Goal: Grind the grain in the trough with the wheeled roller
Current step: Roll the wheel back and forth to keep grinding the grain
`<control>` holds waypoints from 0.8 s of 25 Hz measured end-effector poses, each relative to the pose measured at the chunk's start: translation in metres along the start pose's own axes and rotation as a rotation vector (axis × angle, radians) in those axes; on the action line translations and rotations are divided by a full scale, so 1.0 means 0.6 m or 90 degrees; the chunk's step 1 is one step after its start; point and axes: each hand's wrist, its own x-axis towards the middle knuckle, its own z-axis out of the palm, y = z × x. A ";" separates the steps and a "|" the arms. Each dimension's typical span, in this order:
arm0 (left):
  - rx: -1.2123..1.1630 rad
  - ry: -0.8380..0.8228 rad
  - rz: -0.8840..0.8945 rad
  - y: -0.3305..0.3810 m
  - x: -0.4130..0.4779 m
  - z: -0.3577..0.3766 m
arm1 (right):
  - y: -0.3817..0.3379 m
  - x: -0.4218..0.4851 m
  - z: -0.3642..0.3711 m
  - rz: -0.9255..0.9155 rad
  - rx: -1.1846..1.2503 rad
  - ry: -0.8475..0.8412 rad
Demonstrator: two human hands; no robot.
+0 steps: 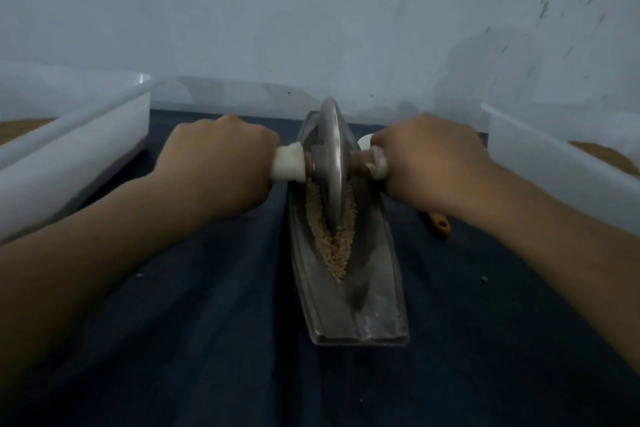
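L to R: white bin (72, 156) w/ brown stuff inside; L hand (216, 163) fisted round the white L handle; wheeled roller (333, 156) upright in metal trough (377, 308) on dark cloth (207, 322), grain (330, 250) banked both sides of the wheel; R hand (427, 163) fisted round R handle, part-hiding a small orange thing (440, 224); 2nd white bin (554, 166). Count: 2 bins, 1 roller, 1 trough.

The single wide-angle view sits on the person's head, close above the near end of the trough (367, 305), and looks forward and down along it toward the wall (311, 10) behind it.
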 end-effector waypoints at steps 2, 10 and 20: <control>-0.008 -0.011 -0.028 0.006 0.040 0.016 | -0.001 0.043 0.019 0.030 -0.012 0.017; 0.014 0.073 0.066 -0.007 -0.040 -0.019 | -0.008 -0.058 -0.022 -0.008 0.002 0.074; 0.040 0.063 0.033 0.001 0.041 0.009 | -0.010 0.001 0.031 0.086 0.021 0.074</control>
